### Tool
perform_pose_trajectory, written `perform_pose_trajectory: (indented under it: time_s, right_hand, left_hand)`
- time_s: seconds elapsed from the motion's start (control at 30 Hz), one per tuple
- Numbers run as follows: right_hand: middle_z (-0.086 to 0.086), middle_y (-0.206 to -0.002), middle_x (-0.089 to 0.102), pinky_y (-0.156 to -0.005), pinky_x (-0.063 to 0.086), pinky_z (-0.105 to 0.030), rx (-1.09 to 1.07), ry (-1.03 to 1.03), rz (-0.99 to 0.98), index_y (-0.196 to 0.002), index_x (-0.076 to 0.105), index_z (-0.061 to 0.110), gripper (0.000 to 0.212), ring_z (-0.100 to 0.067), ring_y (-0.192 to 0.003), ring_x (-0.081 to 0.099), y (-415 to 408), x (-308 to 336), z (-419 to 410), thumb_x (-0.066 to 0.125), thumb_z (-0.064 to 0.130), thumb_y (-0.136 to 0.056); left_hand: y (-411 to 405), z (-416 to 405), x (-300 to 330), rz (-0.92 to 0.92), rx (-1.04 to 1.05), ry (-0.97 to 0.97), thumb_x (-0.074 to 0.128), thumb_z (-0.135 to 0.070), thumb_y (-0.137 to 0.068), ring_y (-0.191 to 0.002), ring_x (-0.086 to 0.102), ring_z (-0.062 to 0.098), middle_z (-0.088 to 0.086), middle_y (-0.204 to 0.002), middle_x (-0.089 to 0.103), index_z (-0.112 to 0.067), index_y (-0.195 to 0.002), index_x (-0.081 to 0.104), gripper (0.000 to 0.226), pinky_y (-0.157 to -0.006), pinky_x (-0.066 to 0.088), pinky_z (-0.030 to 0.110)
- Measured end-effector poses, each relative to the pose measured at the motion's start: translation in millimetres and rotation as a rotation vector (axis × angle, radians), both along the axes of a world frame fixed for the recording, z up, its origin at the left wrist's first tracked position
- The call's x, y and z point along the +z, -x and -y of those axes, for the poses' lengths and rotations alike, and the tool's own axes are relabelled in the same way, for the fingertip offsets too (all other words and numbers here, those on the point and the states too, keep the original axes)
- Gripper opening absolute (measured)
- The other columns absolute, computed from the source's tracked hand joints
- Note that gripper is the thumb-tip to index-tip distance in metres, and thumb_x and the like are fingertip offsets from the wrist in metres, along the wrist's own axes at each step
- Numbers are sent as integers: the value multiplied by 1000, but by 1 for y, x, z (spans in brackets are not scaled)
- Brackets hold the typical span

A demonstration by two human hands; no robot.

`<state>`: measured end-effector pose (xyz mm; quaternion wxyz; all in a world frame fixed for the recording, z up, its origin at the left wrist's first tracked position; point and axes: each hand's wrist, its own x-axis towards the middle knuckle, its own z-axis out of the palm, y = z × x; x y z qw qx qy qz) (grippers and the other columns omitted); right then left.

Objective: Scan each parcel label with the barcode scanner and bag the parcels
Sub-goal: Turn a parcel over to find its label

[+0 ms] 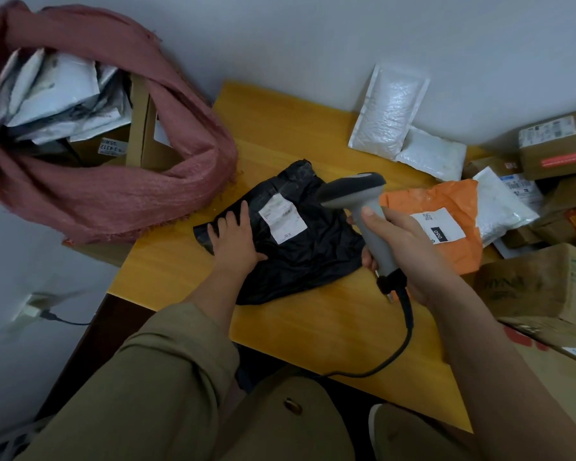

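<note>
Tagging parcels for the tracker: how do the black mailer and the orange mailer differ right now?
The black mailer lies at the table's middle, pressed by the left hand; the orange mailer lies to its right, untouched. The barcode scanner in the right hand points at the black mailer's label, not the orange mailer's label. The black mailer looks more crumpled. Both are soft poly bags, white labels face up, on the yellow table.

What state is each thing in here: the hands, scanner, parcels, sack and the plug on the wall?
Left hand: flat on the black parcel, fingers straight.
Right hand: gripping the scanner's handle.
Scanner: held up, head aimed toward the label.
Black parcel: flat on the table, label facing up.
Orange parcel: lying label up, unbagged.
Red sack: open, parcels inside.
Plug: in the wall socket.
</note>
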<state>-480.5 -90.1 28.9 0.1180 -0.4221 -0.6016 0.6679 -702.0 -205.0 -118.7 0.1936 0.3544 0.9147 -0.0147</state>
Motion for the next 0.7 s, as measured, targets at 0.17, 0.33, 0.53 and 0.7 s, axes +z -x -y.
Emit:
perform_pose_trajectory:
  time_s: [0.17,0.33,0.53,0.7]
  right_hand:
    - [-14,-74,61,-49,45,-24,-148,42,-46,-108,65,12,31,-13,-53,55,16,3,10,58,40,-97]
    - [-5,-111,70,-48,45,-22,-274,36,-257,-114,61,14,18,-12,-53,53,56,21,25,56,23,-99]
    - [-5,-115,68,-51,45,-24,-221,-56,-474,-110,60,18,14,-14,-53,51,115,53,50,51,15,-100]
    - [-8,-110,68,-51,45,-25,-144,-60,-478,-111,59,14,14,-16,-53,50,159,59,71,51,14,-100]
  left_hand:
    - [11,-5,5,302,2,-38,80,-46,-72,-131,32,36,16,-140,34,-15,-148,25,99,-106,37,48]
    - [37,-21,55,677,-37,-544,70,-36,-75,-111,57,16,0,-120,58,-21,-126,51,57,-91,52,41]
    - [112,4,120,444,48,-1025,59,-11,-83,-88,55,-12,-15,-96,57,-24,-113,47,35,-68,42,4]
    - [168,49,135,143,306,-1318,49,2,-86,-127,40,4,-4,-140,40,-21,-146,22,70,-101,34,5]
